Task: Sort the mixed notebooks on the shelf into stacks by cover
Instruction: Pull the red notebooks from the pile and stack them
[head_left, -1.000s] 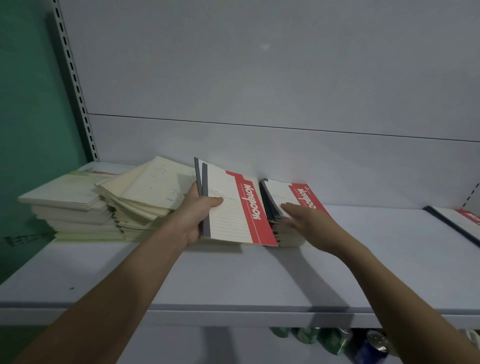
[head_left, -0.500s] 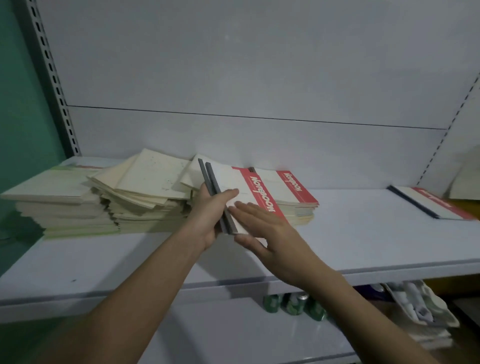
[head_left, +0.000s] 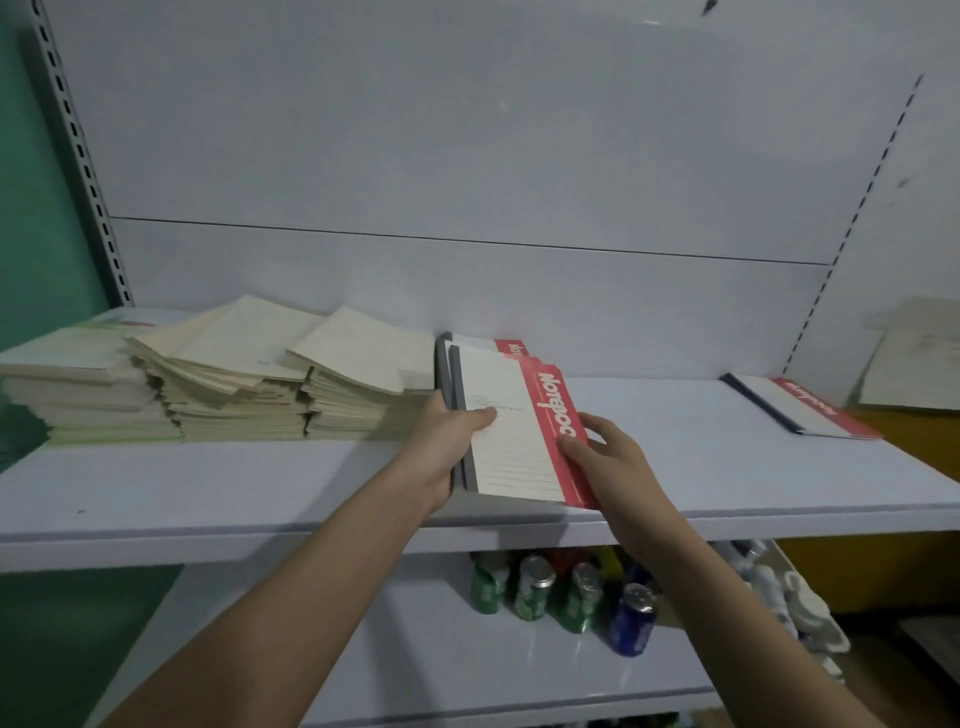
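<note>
Sorting looks well along, judging by the shelf (head_left: 260, 483). Cream notebooks (head_left: 228, 384) sit in three tallish piles at the left end, pushed close together, tops a bit fanned and untidy; the leftmost pile seems to have a greenish-edged cover, too blurred to be sure. One red-band notebook (head_left: 802, 408) lies alone at the right end, well apart from the rest, prob. the start of the red stack.

Mid-shelf, just beside the cream piles, the person holds a small batch of red-striped notebooks (head_left: 511, 441), at least two or three, dark spines to the left, near edge lifted off the board. Left hand (head_left: 441, 452) grips the spine side w/ thumb curled over the top cover and fingers underneath. Right hand (head_left: 605, 457) rests on the red strip w/ fingers fairly straight, steadying rather than clamping; whether the thumb hooks under the edge can't be told.

Done, as a judgement: cream covers separated from red ones. Left: move this batch over to the lone red one, or vice versa, then square up the cream piles. A further cream item (head_left: 914, 358) leans at the far right, maybe unsorted. Cans (head_left: 540, 587) stand on the lower shelf, not part of the job.
</note>
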